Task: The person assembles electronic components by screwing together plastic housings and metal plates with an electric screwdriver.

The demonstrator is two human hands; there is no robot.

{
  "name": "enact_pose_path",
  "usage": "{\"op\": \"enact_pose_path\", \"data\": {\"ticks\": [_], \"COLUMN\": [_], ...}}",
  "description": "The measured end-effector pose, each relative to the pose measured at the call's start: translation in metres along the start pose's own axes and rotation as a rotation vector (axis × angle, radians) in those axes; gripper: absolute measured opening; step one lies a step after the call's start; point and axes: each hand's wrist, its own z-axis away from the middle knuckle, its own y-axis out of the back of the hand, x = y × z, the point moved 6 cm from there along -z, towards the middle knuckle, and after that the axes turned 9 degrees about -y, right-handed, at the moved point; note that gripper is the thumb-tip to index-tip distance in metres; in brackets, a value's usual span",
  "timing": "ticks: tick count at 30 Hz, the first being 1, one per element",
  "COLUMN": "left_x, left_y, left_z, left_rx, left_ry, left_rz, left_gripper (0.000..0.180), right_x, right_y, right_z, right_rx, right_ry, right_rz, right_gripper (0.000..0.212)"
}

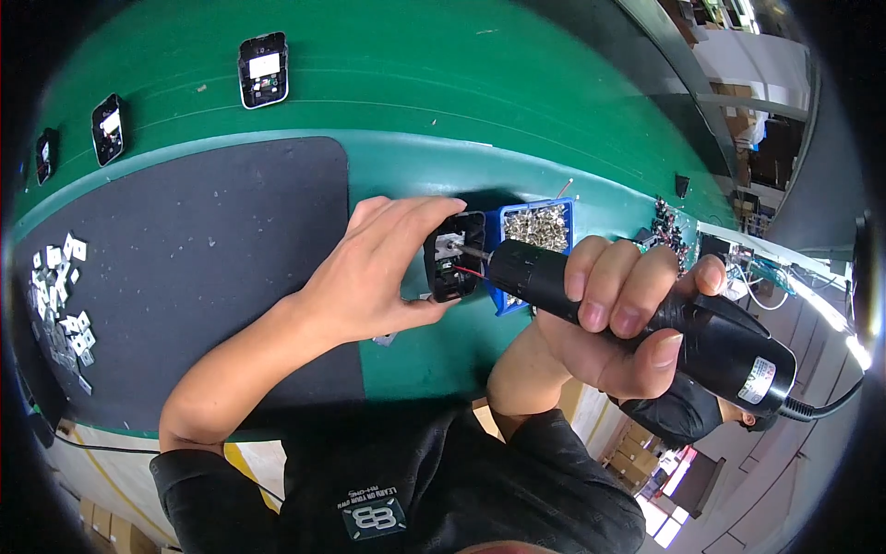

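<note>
My left hand [374, 268] grips a small black plastic housing [469, 277] by its edges, thumb on the near side and fingers on the far side. Inside the housing a silvery metal plate [447, 246] and a red wire show. My right hand [628, 305] is wrapped round a black corded electric screwdriver [535, 275], held nearly level. Its bit points left into the housing, at the metal plate; whether a screw sits under the tip I cannot make out. Just behind and right of the housing stands a blue bin [569, 226] full of small silvery screws.
A dark grey mat [231, 240] covers the bench's left part, with small square metal plates [65, 305] heaped at its left end. Several housings, one a black-and-white housing [264, 72], lie on the green belt [415, 74]. Dark small parts [666, 226] are piled at right. Another person [678, 411] is at lower right.
</note>
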Motion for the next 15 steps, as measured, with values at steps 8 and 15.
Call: {"op": "enact_pose_path", "data": {"ticks": [8, 15], "left_x": [0.005, 0.009], "left_y": [0.007, 0.006], "left_z": [-0.004, -0.005], "left_rx": [0.018, 0.049], "left_ry": [-0.072, -0.120], "left_rz": [0.053, 0.083], "left_gripper": [0.078, 0.079], "right_x": [-0.002, -0.005], "right_y": [-0.005, -0.013], "right_z": [-0.002, -0.002], "right_rx": [0.032, -0.110], "right_ry": [-0.019, -0.031], "right_rz": [-0.018, 0.019], "right_gripper": [0.033, 0.028]}}
